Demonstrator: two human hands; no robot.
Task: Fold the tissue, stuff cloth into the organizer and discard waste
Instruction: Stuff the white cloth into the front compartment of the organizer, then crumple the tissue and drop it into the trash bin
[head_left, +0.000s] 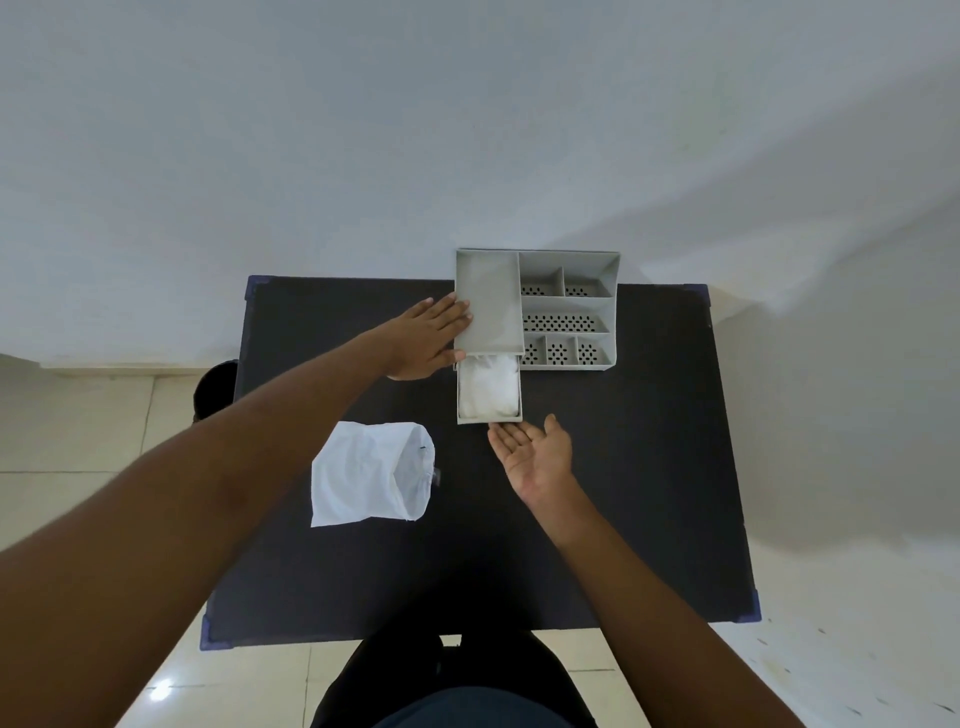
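A grey plastic organizer stands at the far middle of the black table. Its drawer is pulled out toward me and holds crumpled white cloth. My left hand lies flat against the organizer's left side, fingers spread on its closed top, holding nothing. Just in front of the drawer's front edge is my right hand, palm up and fingers apart, holding nothing. A white tissue, partly folded with one side curled up, lies on the table left of centre.
A dark round bin stands on the tiled floor beside the table's left edge. The organizer's right half has several perforated compartments. A white wall rises behind the table.
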